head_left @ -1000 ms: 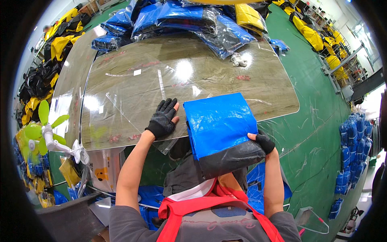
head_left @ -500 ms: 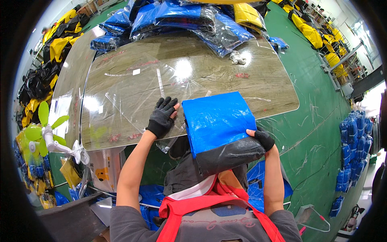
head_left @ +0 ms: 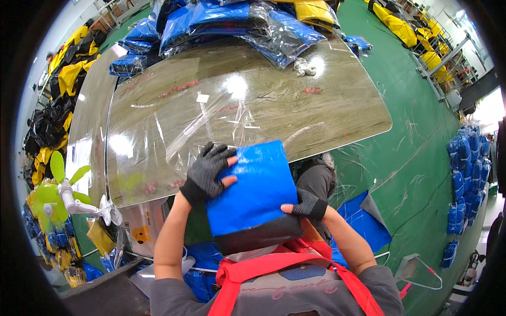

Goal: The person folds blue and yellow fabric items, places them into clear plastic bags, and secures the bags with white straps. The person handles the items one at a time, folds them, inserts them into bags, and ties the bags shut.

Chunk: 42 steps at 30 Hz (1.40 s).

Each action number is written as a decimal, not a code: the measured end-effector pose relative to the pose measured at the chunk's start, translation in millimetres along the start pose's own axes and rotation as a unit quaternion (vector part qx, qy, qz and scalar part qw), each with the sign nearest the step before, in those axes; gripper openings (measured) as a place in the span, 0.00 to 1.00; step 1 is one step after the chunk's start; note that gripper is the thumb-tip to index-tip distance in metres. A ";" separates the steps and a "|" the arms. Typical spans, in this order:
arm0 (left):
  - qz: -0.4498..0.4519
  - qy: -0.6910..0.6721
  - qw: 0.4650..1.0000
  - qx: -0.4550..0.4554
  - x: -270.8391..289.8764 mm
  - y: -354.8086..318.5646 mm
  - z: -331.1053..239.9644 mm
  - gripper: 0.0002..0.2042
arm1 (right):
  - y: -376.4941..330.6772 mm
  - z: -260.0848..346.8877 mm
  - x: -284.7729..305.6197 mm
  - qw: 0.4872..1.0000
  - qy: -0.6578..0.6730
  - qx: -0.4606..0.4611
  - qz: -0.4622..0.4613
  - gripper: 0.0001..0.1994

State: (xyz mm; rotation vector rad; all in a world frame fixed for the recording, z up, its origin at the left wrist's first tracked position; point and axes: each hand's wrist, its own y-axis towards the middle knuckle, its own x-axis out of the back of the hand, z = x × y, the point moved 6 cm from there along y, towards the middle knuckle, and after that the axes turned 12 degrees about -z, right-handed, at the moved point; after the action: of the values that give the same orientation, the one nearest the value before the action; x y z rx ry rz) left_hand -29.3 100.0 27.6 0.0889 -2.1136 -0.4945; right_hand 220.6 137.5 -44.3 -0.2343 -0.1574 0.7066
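The folded blue woven-plastic bundle (head_left: 252, 188) is held tilted against the person's front, its upper edge just over the near edge of the glossy wood-grain desk (head_left: 337, 113), its lower edge resting on a dark grey folded layer (head_left: 258, 239) underneath. The left hand (head_left: 207, 171), in a black fingerless glove, lies flat on the bundle's upper left corner, fingers spread, seemingly to press the fold flat. The right hand (head_left: 308, 204), gloved the same way, pinches the bundle's lower right edge, thumb on top, which keeps the packet from sliding down; so its grip is closed on the bundle, while the left one is wide and only pressing.

Just beyond the bundle, a clear plastic bag (head_left: 211, 126) lies flat on the desk, its mouth towards the person. Farther beyond, the desk's far edge is heaped with blue and yellow bundles in clear wrappers (head_left: 247, 21). Left of the bundle, below the desk, stands a small green fan (head_left: 58, 187).
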 end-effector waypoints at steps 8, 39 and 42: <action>-0.005 0.081 0.997 0.010 0.9 -19.1 -21.1 0.24 | 142.6 39.7 29.8 0.973 -0.166 0.134 -0.094 0.27; -0.115 -0.520 0.645 0.548 -35.9 -132.5 2.2 0.33 | -23.3 -11.9 24.4 0.926 -0.162 0.089 -0.328 0.16; -0.112 -0.502 0.666 0.541 -36.5 -135.0 5.7 0.35 | -18.0 7.6 21.4 0.912 -0.181 0.149 -0.338 0.13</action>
State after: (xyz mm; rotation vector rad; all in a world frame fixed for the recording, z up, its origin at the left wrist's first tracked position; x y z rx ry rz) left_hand -30.4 -12.9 -55.2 0.9538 -3.2081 0.9202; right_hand 246.1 139.5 -30.9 0.2479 -0.4563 0.0669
